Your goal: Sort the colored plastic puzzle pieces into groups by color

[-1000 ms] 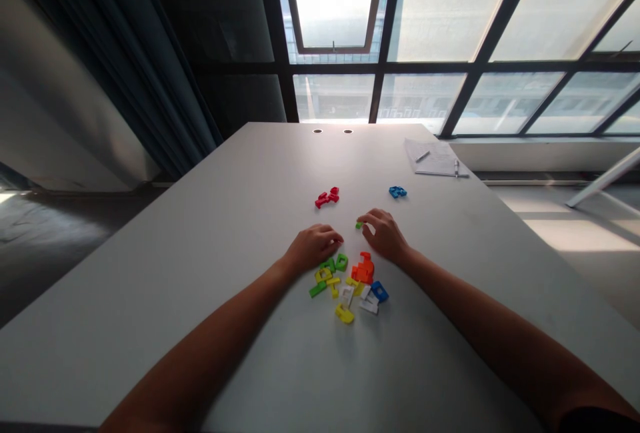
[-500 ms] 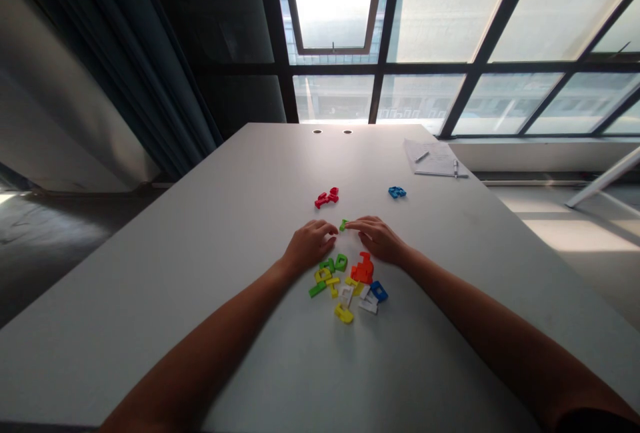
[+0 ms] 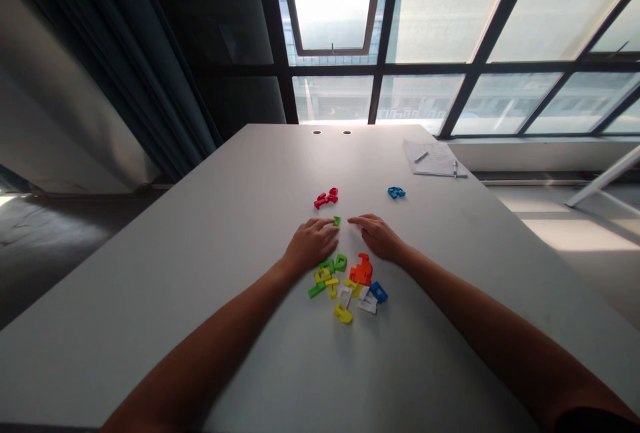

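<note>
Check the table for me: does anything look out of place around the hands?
One small green plastic piece stands out: it lies alone at the fingertips of the left hand, apart from the loose heap of coloured pieces nearer the person. The right hand rests beside it, not on it.

Single head-worn camera, mounted above the near side of the tabletop (image 3: 210, 266), facing forward and down. The field is wide: both forearms (image 3: 210, 346) enter from the lower corners, with the left hand (image 3: 311, 245) and right hand (image 3: 379, 236) close to the camera's centre line, below mid-frame. The far tabletop edge lies near mid-height. The upper frame takes in a glazed window wall (image 3: 425, 19) and, at upper left, a dark curtain (image 3: 165, 66).
</note>
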### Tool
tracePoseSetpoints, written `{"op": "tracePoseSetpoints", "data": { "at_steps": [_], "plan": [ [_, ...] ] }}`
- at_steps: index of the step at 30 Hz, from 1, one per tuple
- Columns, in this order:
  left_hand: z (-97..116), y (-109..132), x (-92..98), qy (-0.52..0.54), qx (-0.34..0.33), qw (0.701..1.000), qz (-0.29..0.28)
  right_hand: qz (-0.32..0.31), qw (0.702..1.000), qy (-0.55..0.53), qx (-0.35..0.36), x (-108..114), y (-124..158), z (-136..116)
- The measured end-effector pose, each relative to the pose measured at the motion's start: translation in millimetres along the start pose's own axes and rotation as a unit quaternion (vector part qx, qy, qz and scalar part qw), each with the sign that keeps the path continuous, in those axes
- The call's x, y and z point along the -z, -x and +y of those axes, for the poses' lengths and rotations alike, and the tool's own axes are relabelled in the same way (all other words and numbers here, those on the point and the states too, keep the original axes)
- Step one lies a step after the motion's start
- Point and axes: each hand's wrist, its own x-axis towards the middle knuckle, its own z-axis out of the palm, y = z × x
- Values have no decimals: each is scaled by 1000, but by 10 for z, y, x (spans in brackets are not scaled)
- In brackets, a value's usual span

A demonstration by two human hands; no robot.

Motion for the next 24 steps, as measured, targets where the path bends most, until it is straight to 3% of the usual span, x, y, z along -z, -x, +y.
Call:
{"op": "tracePoseSetpoints", "data": {
  "at_steps": [7, 13, 18, 21, 24],
  "plan": [
    [34, 0, 31, -3, 84, 994, 69, -12, 997, -31, 64, 27, 14, -9],
    [-20, 10, 1, 9, 12, 1000, 15, -77, 982, -134, 107, 161, 36, -164],
    [-45, 12, -32, 5, 54, 998, 28, -161, 963, -183, 116, 164, 22, -290],
    [-40, 8, -26, 8, 76, 995, 57, -139, 972, -162, 101, 122, 17, -272],
    [-34, 0, -11, 14, 97, 992, 81, -55, 991, -112, 48, 96, 12, -170]
  ]
}}
